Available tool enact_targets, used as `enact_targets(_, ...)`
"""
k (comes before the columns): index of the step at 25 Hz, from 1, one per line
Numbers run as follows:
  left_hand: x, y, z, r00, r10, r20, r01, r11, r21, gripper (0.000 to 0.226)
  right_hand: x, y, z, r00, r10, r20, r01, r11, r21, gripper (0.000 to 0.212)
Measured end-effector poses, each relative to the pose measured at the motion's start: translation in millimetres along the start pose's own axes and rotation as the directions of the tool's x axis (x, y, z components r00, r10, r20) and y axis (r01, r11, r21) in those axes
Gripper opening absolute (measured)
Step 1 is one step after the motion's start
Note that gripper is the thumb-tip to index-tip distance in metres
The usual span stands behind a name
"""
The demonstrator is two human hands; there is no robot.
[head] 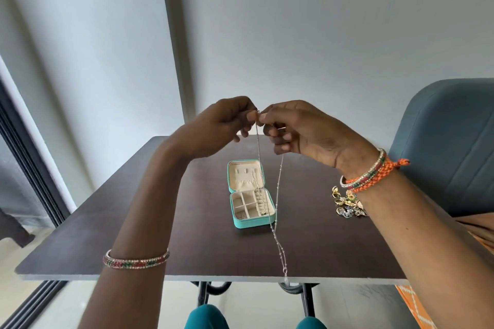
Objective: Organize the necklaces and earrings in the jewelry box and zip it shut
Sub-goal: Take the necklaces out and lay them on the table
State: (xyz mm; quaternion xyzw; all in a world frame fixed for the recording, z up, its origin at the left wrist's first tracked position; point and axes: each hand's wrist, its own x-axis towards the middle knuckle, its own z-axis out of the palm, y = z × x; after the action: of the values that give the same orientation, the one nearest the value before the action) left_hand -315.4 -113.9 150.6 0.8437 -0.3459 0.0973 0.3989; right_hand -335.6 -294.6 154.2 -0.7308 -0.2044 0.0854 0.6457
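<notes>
Dangling in mid-air above the table, a thin silver necklace (278, 211) hangs in a long narrow loop, its two strands running down from the hands and meeting at a small pendant just past the table's near edge. Up top, both hands meet fingertip to fingertip: the left hand (213, 128) pinches the chain's upper end between thumb and forefinger, and the right hand (299, 131) pinches it right beside, its other fingers curled in under the palm (the clasp itself is too small to make out).

Behind the hanging chain, the teal jewelry box (251, 195) lies open on the dark brown table (133, 222), lid folded back flat away from the person. Its cream lining shows a gathered pocket and small tabs in the lid, while the base is split into little square compartments with a ring-roll strip along the right side; a fine chain seems to lie in there already, though I can't tell exactly which slot.

Over to the right, well apart from the box, a small heap of earrings (347, 204) sits on the table, gold and silver pieces jumbled together, partly hidden by the right forearm.

Beaded bangles circle both wrists, with an orange braided band (379, 173) on the right. A blue-grey chair (449, 147) stands at the table's right.
</notes>
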Motion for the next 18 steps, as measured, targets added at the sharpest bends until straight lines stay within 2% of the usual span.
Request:
enact_targets(2, 0.2, -1.7, 3.4, 0.995, 0.049, -0.084, -0.046, 0.998, 0.032, 0.018, -1.5, 0.2, -3.0, 1.000, -0.016, -0.004, 0.016, 0.994, -0.111, 0.012)
enact_targets(3, -0.7, -4.6, 9.7, 0.987, 0.054, -0.150, -0.066, 0.995, -0.075, 0.018, -2.3, -0.6, -4.6, 0.999, -0.035, -0.014, 0.033, 0.991, -0.133, 0.013)
enact_targets(4, -3.6, -8.9, 19.6, 0.978, 0.020, -0.210, -0.075, 0.963, -0.260, 0.018, -2.4, -1.1, -5.8, 0.998, -0.057, -0.031, 0.052, 0.990, -0.133, 0.013)
enact_targets(5, -7.9, -15.5, 33.1, 0.972, -0.047, -0.230, -0.066, 0.885, -0.461, 0.019, -1.9, -1.0, -7.0, 0.996, -0.077, -0.049, 0.071, 0.990, -0.126, 0.013)
enact_targets(6, -13.4, -23.4, 48.9, 0.973, -0.108, -0.202, -0.041, 0.787, -0.616, 0.022, -0.9, 0.1, -7.8, 0.994, -0.090, -0.063, 0.082, 0.988, -0.128, 0.013)
enact_targets(7, -19.4, -32.2, 66.0, 0.978, -0.148, -0.146, 0.004, 0.717, -0.697, 0.025, -0.4, 2.3, -8.5, 0.993, -0.095, -0.075, 0.084, 0.986, -0.143, 0.014)
enact_targets(10, -29.9, -47.6, 107.5, 0.986, -0.159, 0.060, 0.149, 0.644, -0.751, 0.037, 4.2, 11.4, -11.6, 0.993, -0.072, -0.093, 0.053, 0.980, -0.190, 0.017)
enact_targets(12, -31.9, -47.5, 125.3, 0.980, -0.114, 0.160, 0.196, 0.639, -0.744, 0.033, 9.9, 15.4, -17.2, 0.990, -0.057, -0.133, 0.037, 0.988, -0.148, 0.016)
enact_targets(14, -37.3, -50.6, 142.7, 0.968, -0.109, 0.226, 0.241, 0.655, -0.716, 0.027, 16.8, 16.5, -26.4, 0.978, -0.070, -0.194, 0.063, 0.997, -0.045, 0.014)
enact_targets(18, -58.4, -69.4, 167.2, 0.937, -0.187, 0.294, 0.347, 0.580, -0.737, 0.033, 30.1, 17.2, -50.6, 0.936, -0.079, -0.343, 0.114, 0.990, 0.083, 0.012)
